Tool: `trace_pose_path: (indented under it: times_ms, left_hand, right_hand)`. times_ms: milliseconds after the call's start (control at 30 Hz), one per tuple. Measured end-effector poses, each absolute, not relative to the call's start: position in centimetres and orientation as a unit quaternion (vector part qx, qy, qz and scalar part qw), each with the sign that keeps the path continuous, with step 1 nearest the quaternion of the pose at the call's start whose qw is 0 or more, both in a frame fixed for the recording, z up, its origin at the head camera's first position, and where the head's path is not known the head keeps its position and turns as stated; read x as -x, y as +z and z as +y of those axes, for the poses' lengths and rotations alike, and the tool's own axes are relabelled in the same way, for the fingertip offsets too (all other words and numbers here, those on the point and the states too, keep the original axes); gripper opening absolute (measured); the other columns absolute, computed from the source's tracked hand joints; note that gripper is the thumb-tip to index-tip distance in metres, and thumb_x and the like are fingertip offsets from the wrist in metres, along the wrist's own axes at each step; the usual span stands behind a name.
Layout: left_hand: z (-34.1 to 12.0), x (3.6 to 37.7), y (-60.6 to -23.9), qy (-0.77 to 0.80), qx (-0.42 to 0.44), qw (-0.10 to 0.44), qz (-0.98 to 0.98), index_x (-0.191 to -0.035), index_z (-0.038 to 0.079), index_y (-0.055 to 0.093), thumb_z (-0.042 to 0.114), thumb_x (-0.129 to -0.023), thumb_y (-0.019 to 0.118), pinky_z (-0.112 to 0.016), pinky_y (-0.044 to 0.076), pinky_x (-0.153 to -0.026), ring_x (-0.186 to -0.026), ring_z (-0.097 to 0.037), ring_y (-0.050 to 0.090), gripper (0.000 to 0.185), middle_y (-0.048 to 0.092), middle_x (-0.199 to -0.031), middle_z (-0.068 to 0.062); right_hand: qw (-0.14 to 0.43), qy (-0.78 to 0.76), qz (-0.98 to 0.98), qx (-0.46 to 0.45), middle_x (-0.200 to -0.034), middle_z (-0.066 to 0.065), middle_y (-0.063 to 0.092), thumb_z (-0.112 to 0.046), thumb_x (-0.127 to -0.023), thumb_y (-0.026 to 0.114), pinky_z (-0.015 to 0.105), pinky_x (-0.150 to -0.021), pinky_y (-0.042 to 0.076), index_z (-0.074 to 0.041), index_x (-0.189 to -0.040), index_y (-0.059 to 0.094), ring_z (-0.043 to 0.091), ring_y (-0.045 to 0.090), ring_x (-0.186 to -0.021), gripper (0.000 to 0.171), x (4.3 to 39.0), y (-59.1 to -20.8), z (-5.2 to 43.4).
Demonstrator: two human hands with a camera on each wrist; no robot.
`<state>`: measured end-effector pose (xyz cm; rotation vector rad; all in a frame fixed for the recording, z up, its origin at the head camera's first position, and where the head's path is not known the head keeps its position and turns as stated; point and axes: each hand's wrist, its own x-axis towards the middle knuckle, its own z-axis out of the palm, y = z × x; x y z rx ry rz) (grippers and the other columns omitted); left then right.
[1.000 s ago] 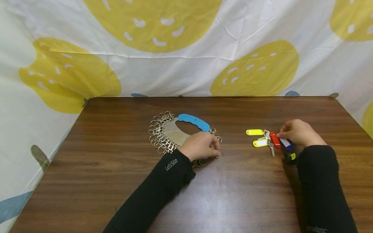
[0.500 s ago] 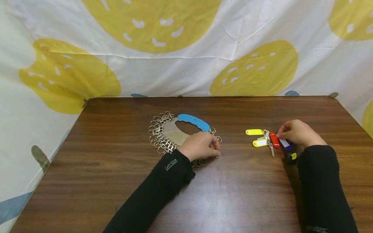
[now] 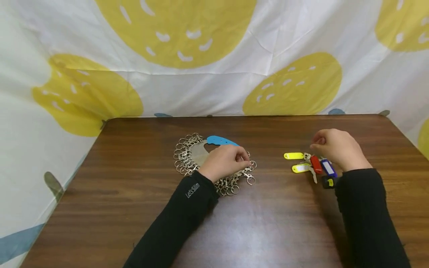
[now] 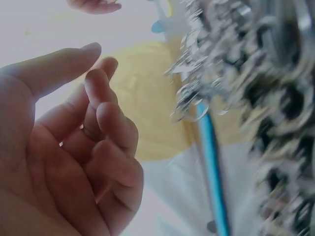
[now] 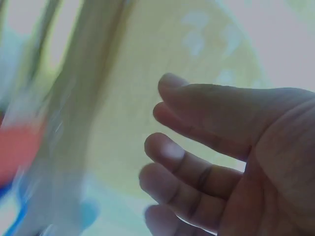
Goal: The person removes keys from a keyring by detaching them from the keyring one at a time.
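Note:
A flat metal ring-shaped plate (image 3: 197, 153) with a blue grip (image 3: 219, 140) lies left of centre, its outer edge hung with many snap hooks and split rings (image 3: 183, 160). My left hand (image 3: 222, 160) hovers over its right part and hides some of it; in the left wrist view the fingers are loosely bent with nothing between them. At the right, my right hand (image 3: 340, 149) is raised beside a cluster of tagged keys. Two yellow tags (image 3: 294, 156), a red tag (image 3: 315, 164), a blue tag (image 3: 328, 168) and a black tag (image 3: 328, 182) lie there. Its fingers (image 5: 167, 150) hold nothing.
Everything lies on a brown wood-grain table (image 3: 268, 216). A white curtain (image 3: 214, 93) with yellow lemon-like shapes hangs behind and to the left. Several silver keys (image 3: 312, 175) lie among the tags.
My left hand has lifted up from the front rings, uncovering them. My right hand has risen away from the blue tag, which now shows whole. The head view has tilted slightly.

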<state>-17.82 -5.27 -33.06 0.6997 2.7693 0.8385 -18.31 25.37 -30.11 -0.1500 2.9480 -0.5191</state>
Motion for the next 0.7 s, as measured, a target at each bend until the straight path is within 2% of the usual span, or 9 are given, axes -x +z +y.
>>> trace_pose_path:
  times_ms: [167, 333, 433, 500, 600, 700]
  left_hand:
    - [-6.2, 18.4, -32.3, 0.311, -0.213, 0.056, 0.925, -0.093, 0.023, 0.071, 0.037, -0.089, 0.064, -0.023, 0.043, -0.063, -0.070, -0.008, 0.056, 0.017, 0.063, -0.078, 0.007]
    - [-6.8, 18.5, -31.4, 0.325, -0.187, 0.034, 0.927, -0.089, 0.023, 0.071, 0.035, -0.088, 0.065, -0.024, 0.042, -0.062, -0.069, -0.009, 0.055, 0.013, 0.063, -0.078, 0.006]
    - [-6.4, 18.3, -30.8, 0.316, -0.190, 0.031, 0.929, -0.090, 0.025, 0.070, 0.036, -0.089, 0.064, -0.024, 0.042, -0.060, -0.067, -0.009, 0.056, 0.013, 0.063, -0.078, 0.007]
    - [-5.9, 18.2, -30.5, 0.308, -0.205, 0.027, 0.929, -0.091, 0.025, 0.070, 0.039, -0.089, 0.062, -0.023, 0.042, -0.059, -0.066, -0.008, 0.056, 0.016, 0.064, -0.078, 0.008]
    - [-5.2, 17.8, -30.0, 0.298, -0.223, 0.020, 0.928, -0.092, 0.025, 0.069, 0.040, -0.090, 0.061, -0.022, 0.042, -0.057, -0.064, -0.007, 0.056, 0.017, 0.065, -0.078, 0.009]
    - [-5.0, 17.6, -29.5, 0.300, -0.224, 0.009, 0.927, -0.093, 0.026, 0.070, 0.038, -0.090, 0.061, -0.022, 0.041, -0.055, -0.063, -0.007, 0.055, 0.015, 0.065, -0.078, 0.010]
  right_hand:
    - [0.019, -0.136, 0.982, 0.130, -0.106, 0.016, 0.065, -0.024, -0.088, 0.066, 0.048, -0.079, 0.048, -0.006, -0.114, 0.064, 0.032, 0.062, -0.097, 0.031, 17.1, -29.3, 20.0]
    - [-0.018, -0.095, 0.958, 0.269, -0.101, 0.007, 0.066, -0.021, -0.083, 0.072, 0.043, -0.076, 0.052, -0.011, -0.110, 0.068, 0.026, 0.065, -0.092, 0.029, 15.4, -31.2, 14.1]
    - [-0.003, -0.099, 0.926, 0.364, -0.109, 0.009, 0.065, -0.024, -0.084, 0.071, 0.040, -0.082, 0.052, -0.009, -0.116, 0.065, 0.025, 0.064, -0.100, 0.036, 14.6, -32.8, 11.7]
    - [0.020, -0.101, 0.909, 0.403, -0.122, 0.013, 0.059, -0.028, -0.086, 0.069, 0.042, -0.090, 0.050, -0.007, -0.124, 0.060, 0.028, 0.059, -0.113, 0.045, 14.2, -33.8, 10.9]
    - [0.075, -0.107, 0.902, 0.412, -0.144, 0.020, 0.042, -0.036, -0.088, 0.065, 0.048, -0.105, 0.039, -0.004, -0.136, 0.049, 0.035, 0.042, -0.133, 0.060, 13.9, -34.7, 10.6]
    - [0.125, -0.109, 0.905, 0.391, -0.154, 0.022, 0.024, -0.044, -0.090, 0.060, 0.054, -0.111, 0.029, -0.006, -0.144, 0.040, 0.039, 0.025, -0.143, 0.069, 14.1, -35.1, 10.9]
